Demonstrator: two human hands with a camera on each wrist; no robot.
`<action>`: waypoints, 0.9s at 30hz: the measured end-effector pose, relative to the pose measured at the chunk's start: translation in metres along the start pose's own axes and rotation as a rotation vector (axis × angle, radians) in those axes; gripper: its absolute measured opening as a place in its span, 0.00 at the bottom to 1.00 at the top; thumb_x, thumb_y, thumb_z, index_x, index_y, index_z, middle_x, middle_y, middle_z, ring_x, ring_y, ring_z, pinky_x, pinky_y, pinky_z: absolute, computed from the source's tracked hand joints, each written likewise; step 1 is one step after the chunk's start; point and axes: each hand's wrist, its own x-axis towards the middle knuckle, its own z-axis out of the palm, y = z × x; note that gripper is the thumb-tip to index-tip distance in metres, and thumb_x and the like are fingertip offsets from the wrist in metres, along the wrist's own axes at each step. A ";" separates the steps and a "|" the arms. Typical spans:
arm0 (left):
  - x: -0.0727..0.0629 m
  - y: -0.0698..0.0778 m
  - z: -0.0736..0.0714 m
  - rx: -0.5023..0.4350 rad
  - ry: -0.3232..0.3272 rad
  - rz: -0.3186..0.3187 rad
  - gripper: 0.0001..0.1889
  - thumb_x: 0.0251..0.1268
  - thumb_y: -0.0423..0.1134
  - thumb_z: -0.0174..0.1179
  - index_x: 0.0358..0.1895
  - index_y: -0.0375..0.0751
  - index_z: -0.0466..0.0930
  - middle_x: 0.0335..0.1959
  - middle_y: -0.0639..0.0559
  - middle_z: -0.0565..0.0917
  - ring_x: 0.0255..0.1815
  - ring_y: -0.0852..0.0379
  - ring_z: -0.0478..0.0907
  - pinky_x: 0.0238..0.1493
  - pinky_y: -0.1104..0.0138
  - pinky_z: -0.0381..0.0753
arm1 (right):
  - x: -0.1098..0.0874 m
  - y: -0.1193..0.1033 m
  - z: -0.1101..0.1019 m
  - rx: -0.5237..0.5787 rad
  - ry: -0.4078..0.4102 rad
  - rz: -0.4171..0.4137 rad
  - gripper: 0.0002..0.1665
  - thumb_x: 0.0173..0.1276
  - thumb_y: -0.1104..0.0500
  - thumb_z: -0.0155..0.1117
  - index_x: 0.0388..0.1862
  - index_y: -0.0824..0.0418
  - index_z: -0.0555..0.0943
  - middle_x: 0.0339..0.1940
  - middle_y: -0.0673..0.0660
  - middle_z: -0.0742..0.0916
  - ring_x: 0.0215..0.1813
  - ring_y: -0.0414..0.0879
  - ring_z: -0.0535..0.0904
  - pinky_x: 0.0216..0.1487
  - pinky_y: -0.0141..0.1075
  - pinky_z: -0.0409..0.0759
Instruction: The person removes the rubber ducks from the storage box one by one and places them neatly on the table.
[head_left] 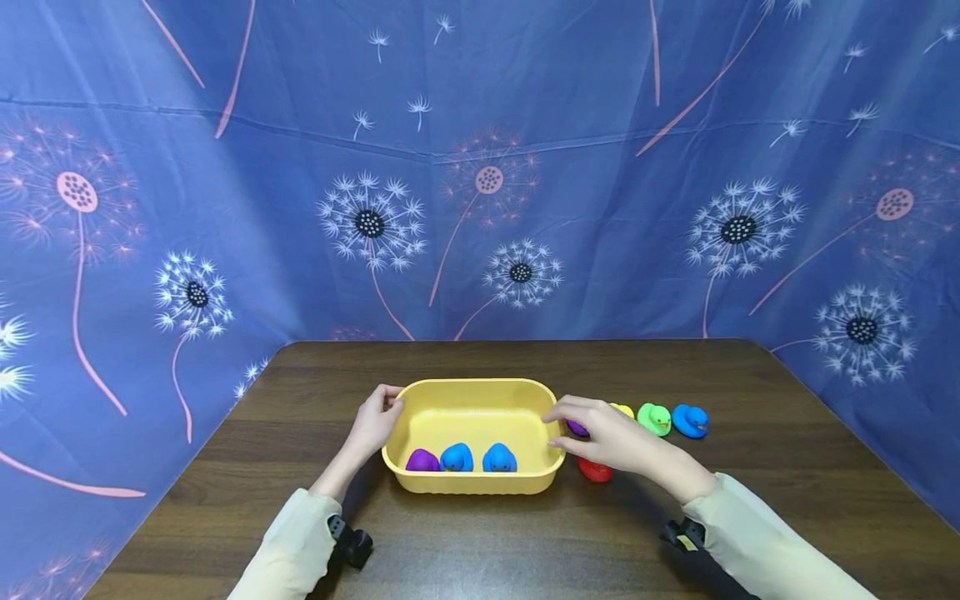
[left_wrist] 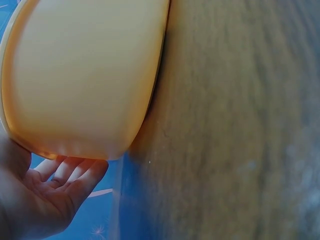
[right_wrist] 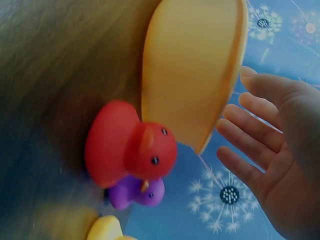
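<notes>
Three ducks inside: a purple duck [head_left: 422, 461], a blue duck [head_left: 456, 458] just beside it and another blue duck [head_left: 499, 458] a little apart; they are all along the near wall of the tub [head_left: 472, 485].
Tub: upright on the table [head_left: 300, 433], between the two hands.
Left hand [head_left: 375, 423]: at the far left corner of the rim, fingers lightly bent, their tips hidden behind the tub; whether it pinches the rim, I cannot tell.
Right hand [head_left: 600, 429]: fingers spread and thumb apart, tips at the right rim; it pinches nothing.
Five ducks outside: red duck [head_left: 595, 471] and second purple duck [head_left: 577, 427] near the right wall; yellow duck [head_left: 622, 410], green duck [head_left: 655, 420] and third blue duck [head_left: 691, 422] farther right.
Risk at right wall: if the tub slides to the right, it could push the red duck and its purple neighbour, because these are so close.
Risk of tilt: if only one side is raised, the ducks inside could slide together; uneven hold would be the cause.
</notes>
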 end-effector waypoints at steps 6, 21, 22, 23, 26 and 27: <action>0.000 -0.001 0.000 0.003 -0.002 0.007 0.12 0.65 0.33 0.52 0.49 0.32 0.75 0.37 0.42 0.79 0.39 0.52 0.74 0.39 0.69 0.72 | 0.008 -0.007 0.011 -0.023 -0.024 -0.001 0.18 0.60 0.55 0.67 0.48 0.59 0.81 0.45 0.50 0.84 0.45 0.45 0.80 0.47 0.36 0.79; 0.000 -0.001 0.001 -0.015 0.002 0.020 0.12 0.65 0.31 0.52 0.49 0.30 0.75 0.36 0.41 0.79 0.38 0.53 0.75 0.38 0.68 0.73 | 0.026 -0.015 0.030 0.030 -0.091 -0.065 0.20 0.60 0.53 0.67 0.49 0.60 0.80 0.46 0.52 0.84 0.48 0.46 0.80 0.50 0.37 0.78; 0.000 -0.001 0.001 -0.015 0.001 0.019 0.12 0.65 0.31 0.52 0.49 0.30 0.75 0.37 0.41 0.79 0.38 0.53 0.75 0.39 0.68 0.73 | 0.026 -0.015 0.031 0.043 -0.099 -0.063 0.20 0.59 0.53 0.68 0.49 0.60 0.80 0.45 0.53 0.84 0.47 0.46 0.80 0.49 0.37 0.79; 0.000 -0.001 0.001 -0.015 0.001 0.018 0.12 0.65 0.31 0.52 0.49 0.30 0.74 0.37 0.41 0.79 0.39 0.52 0.75 0.39 0.68 0.73 | 0.027 -0.015 0.032 0.055 -0.105 -0.060 0.21 0.59 0.53 0.69 0.49 0.61 0.80 0.45 0.53 0.84 0.46 0.46 0.80 0.48 0.37 0.79; 0.000 -0.001 0.001 -0.018 -0.002 0.010 0.12 0.65 0.31 0.51 0.49 0.30 0.74 0.37 0.41 0.79 0.40 0.51 0.75 0.39 0.68 0.73 | 0.030 -0.015 0.036 0.094 -0.122 -0.040 0.22 0.57 0.53 0.70 0.49 0.62 0.80 0.45 0.54 0.84 0.45 0.46 0.80 0.47 0.37 0.79; 0.000 -0.002 0.001 -0.017 -0.003 0.009 0.12 0.66 0.31 0.51 0.49 0.30 0.74 0.37 0.41 0.79 0.40 0.51 0.75 0.39 0.68 0.73 | 0.031 -0.015 0.037 0.098 -0.125 -0.040 0.23 0.57 0.53 0.70 0.49 0.62 0.80 0.45 0.54 0.84 0.45 0.46 0.80 0.47 0.37 0.80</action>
